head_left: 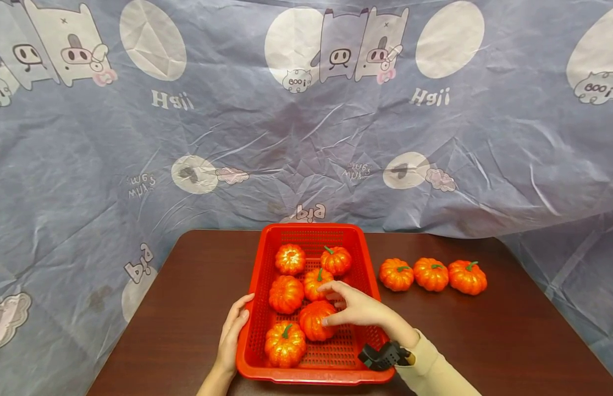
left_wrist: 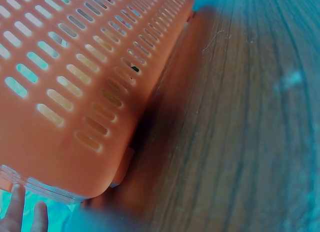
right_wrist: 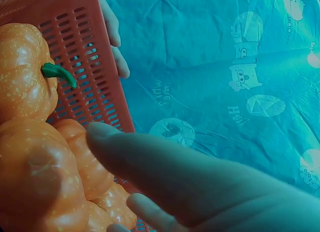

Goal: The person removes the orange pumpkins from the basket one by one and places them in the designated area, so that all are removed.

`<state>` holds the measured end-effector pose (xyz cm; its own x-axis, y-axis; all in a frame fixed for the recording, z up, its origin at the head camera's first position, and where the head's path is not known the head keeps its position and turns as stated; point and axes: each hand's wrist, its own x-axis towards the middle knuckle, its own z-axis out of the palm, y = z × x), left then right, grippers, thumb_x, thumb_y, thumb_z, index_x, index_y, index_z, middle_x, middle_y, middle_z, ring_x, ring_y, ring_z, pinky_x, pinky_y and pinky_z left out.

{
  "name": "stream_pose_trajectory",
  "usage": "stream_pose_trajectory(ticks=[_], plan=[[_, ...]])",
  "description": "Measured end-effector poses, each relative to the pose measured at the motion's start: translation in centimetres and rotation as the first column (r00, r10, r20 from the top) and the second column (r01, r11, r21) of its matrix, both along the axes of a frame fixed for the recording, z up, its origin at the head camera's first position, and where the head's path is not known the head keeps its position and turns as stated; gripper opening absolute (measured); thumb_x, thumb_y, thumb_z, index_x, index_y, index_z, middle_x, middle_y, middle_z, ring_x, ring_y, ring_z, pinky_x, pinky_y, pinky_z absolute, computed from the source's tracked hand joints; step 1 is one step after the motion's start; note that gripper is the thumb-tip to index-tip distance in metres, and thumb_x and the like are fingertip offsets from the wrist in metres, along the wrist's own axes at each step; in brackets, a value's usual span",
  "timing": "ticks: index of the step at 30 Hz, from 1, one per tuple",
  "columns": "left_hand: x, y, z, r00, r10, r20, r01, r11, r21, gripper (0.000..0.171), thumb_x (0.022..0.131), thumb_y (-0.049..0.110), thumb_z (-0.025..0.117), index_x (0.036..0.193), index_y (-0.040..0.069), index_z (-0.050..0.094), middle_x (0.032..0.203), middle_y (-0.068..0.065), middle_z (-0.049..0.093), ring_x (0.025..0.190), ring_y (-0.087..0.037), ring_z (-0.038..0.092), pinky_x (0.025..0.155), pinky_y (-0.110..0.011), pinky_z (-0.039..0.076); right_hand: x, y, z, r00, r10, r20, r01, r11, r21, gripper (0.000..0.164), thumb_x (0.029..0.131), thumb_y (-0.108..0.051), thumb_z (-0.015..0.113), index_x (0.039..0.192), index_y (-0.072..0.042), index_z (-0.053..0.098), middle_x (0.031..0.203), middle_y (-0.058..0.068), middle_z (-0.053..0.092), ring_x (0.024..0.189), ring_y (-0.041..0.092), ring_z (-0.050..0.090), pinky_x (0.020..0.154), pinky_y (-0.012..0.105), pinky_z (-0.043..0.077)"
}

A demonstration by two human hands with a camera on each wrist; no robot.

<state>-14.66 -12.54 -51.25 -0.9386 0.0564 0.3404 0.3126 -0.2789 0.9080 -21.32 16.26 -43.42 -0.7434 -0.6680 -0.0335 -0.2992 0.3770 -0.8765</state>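
Several small orange pumpkins sit in a red plastic basket (head_left: 313,376). My right hand (head_left: 358,309) hovers over them, fingers spread and bent a little above a stemless-looking pumpkin (head_left: 316,320) and a green-stemmed pumpkin (head_left: 313,284). In the right wrist view the thumb (right_wrist: 165,164) stands apart from the fingers with nothing pinched between; whether a fingertip touches a pumpkin cannot be told. Along the basket's left side lies my left hand (head_left: 232,333), its fairly straight fingers resting against the rim. Two of its fingertips show at the corner of the left wrist view.
Three more pumpkins stand in a row right of the basket: one nearest it (head_left: 396,275), a middle one (head_left: 431,274) and an outer one (head_left: 467,277). The dark wooden table (head_left: 187,297) ends at a printed grey-blue cloth (head_left: 286,137) behind.
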Motion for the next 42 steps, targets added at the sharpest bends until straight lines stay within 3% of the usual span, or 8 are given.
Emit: stream_pose_trajectory(ticks=[10, 16, 24, 30, 38, 42], plan=[[-0.1, -0.1, 0.0, 1.0, -0.008, -0.008, 0.008, 1.0, 0.004, 0.038, 0.101, 0.009, 0.029, 0.135, -0.008, 0.031, 0.131, -0.018, 0.043, 0.113, -0.021, 0.05, 0.09, -0.029, 0.044, -0.2, 0.0, -0.3, 1.0, 0.01, 0.013, -0.011, 0.998, 0.063, 0.063, 0.073, -0.019, 0.08, 0.124, 0.002, 0.048, 0.126, 0.02, 0.045, 0.107, 0.034, 0.054, 0.085, 0.048, 0.047], [-0.1, 0.0, 0.1, 1.0, 0.0, 0.008, 0.0, 1.0, -0.009, 0.038, 0.101, 0.009, 0.029, 0.135, -0.007, 0.032, 0.131, -0.02, 0.042, 0.112, -0.021, 0.05, 0.09, -0.029, 0.044, 0.0, 0.1, -0.1, 0.999, 0.032, 0.014, -0.033, 0.998, 0.058, 0.064, 0.071, -0.014, 0.081, 0.124, 0.002, 0.048, 0.127, 0.018, 0.046, 0.109, 0.035, 0.053, 0.086, 0.047, 0.047], [-0.1, -0.1, 0.1, 1.0, 0.002, 0.013, -0.002, 1.0, -0.008, 0.038, 0.101, 0.01, 0.03, 0.135, -0.006, 0.033, 0.131, -0.019, 0.042, 0.112, -0.02, 0.05, 0.09, -0.028, 0.044, 0.1, 0.1, 0.0, 0.993, 0.039, -0.108, -0.022, 0.987, 0.158, 0.069, 0.063, -0.017, 0.086, 0.122, -0.005, 0.054, 0.111, 0.005, 0.054, 0.089, 0.019, 0.053, 0.072, 0.029, 0.047], [-0.1, -0.1, 0.2, 1.0, -0.006, 0.009, 0.006, 1.0, -0.001, 0.038, 0.101, 0.01, 0.03, 0.136, -0.007, 0.032, 0.131, -0.018, 0.043, 0.113, -0.021, 0.05, 0.09, -0.029, 0.044, 0.2, 0.1, 0.1, 0.987, 0.067, -0.149, -0.033, 0.975, 0.222, 0.067, 0.061, -0.024, 0.087, 0.119, -0.009, 0.057, 0.108, 0.003, 0.058, 0.078, 0.015, 0.051, 0.068, 0.026, 0.044], [0.1, 0.0, 0.1, 1.0, 0.004, 0.021, -0.003, 1.0, -0.012, 0.038, 0.102, 0.011, 0.03, 0.136, -0.006, 0.033, 0.131, -0.018, 0.043, 0.113, -0.022, 0.05, 0.091, -0.03, 0.044, 0.7, 0.5, 0.7, 0.992, -0.027, -0.121, 0.037, 0.996, 0.081, 0.076, 0.065, -0.03, 0.086, 0.127, -0.008, 0.049, 0.124, 0.003, 0.049, 0.105, 0.021, 0.048, 0.08, 0.029, 0.047], [0.2, 0.0, 0.1, 1.0, -0.001, 0.01, 0.001, 1.0, -0.006, 0.038, 0.102, 0.011, 0.03, 0.136, -0.007, 0.032, 0.132, -0.017, 0.043, 0.114, -0.022, 0.049, 0.092, -0.029, 0.043, 0.8, 0.7, 1.4, 0.992, -0.096, -0.084, 0.091, 0.994, -0.055, 0.075, 0.07, -0.024, 0.083, 0.131, -0.008, 0.044, 0.129, 0.009, 0.046, 0.105, 0.024, 0.053, 0.082, 0.031, 0.048]])
